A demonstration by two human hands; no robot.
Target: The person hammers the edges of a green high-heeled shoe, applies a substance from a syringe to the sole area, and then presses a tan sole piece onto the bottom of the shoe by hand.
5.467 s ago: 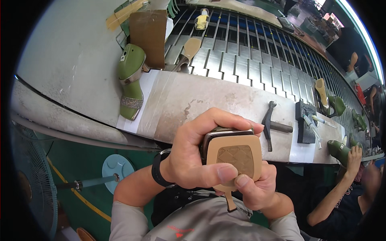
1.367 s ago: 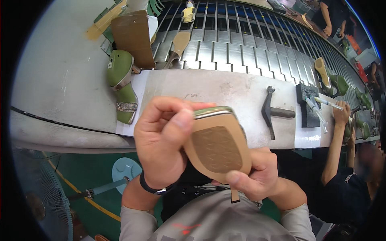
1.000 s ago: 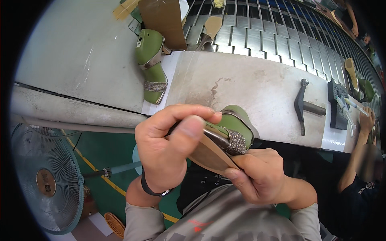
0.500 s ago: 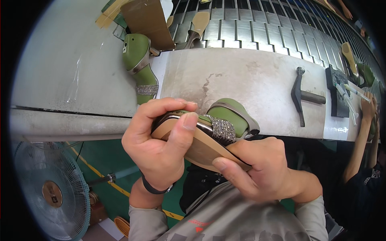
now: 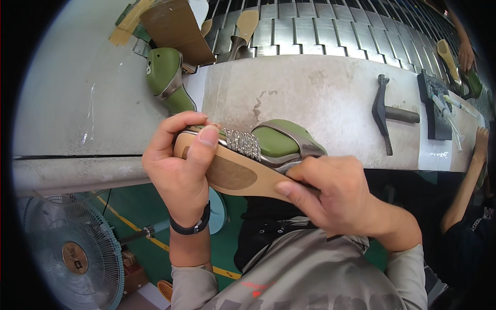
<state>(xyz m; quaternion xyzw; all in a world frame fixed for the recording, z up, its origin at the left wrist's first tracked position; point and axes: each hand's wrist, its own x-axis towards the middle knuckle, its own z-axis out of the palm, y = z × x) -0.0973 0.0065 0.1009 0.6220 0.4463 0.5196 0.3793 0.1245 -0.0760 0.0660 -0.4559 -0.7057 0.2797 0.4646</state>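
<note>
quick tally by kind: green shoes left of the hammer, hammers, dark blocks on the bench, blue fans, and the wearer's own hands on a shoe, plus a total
Green shoes: 2 (held shoe, bench shoe)
Hammer: 1
Dark block: 1
Blue fan: 1
Own hands: 2 (left hand, right hand)
Total: 7

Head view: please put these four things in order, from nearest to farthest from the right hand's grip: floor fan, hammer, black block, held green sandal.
1. Green sandal: in the right hand's grip.
2. Hammer: on the bench, ahead and to the right.
3. Black block: just right of the hammer.
4. Floor fan: far left, below the bench.
</note>
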